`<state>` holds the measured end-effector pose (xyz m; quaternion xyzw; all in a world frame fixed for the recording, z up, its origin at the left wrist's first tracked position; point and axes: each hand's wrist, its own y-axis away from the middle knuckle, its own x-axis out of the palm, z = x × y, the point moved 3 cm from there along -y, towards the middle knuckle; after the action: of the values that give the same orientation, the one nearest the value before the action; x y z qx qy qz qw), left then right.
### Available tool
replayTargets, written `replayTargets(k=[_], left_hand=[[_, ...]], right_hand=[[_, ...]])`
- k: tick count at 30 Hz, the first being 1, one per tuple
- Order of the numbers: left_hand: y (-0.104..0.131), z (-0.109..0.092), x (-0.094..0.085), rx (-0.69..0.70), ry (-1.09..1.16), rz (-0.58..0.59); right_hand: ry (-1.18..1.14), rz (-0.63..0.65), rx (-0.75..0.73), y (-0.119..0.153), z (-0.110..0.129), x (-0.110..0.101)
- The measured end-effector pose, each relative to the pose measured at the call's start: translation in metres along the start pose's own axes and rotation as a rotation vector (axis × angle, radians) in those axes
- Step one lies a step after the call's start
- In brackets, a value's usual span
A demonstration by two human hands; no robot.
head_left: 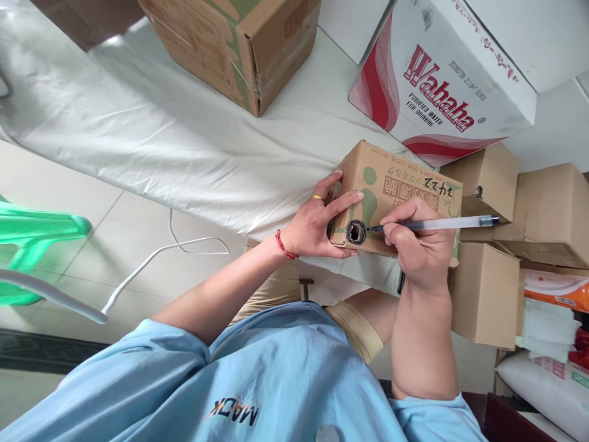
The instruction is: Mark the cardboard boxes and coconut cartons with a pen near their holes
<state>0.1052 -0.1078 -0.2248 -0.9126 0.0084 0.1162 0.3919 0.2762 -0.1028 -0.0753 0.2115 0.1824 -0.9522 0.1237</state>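
Note:
A small brown cardboard box with green print and handwritten digits sits tilted at the table's front edge. Near its lower left corner is a ragged round hole ringed with black ink. My left hand grips the box's left end, fingers over the top face and thumb along the lower edge beside the hole. In my right hand is a pen with a translucent barrel and dark ends. Its tip points left, at or very close to the right rim of the hole. The right hand rests against the box.
A white Wahaha carton and a larger brown box stand behind on the white-covered table. Several brown boxes are stacked at right, beside packages. A green plastic stool and a white bent rod are at left.

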Motion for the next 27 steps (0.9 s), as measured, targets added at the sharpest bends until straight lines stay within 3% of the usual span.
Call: replayTargets(k=[10, 19, 27], left_hand=[[0.0007, 0.0020, 0.0011, 0.005, -0.004, 0.003], [0.0012, 0.0030, 0.0008, -0.018, -0.006, 0.019], [0.0014, 0.0032, 0.0017, -0.012, -0.009, 0.009]], right_hand=[[0.014, -0.001, 0.011, 0.0017, -0.0009, -0.0002], [0.001, 0.159, 0.027, 0.0035, -0.0022, -0.0004], [0.049, 0.097, 0.036, 0.0012, -0.0009, 0.0005]])
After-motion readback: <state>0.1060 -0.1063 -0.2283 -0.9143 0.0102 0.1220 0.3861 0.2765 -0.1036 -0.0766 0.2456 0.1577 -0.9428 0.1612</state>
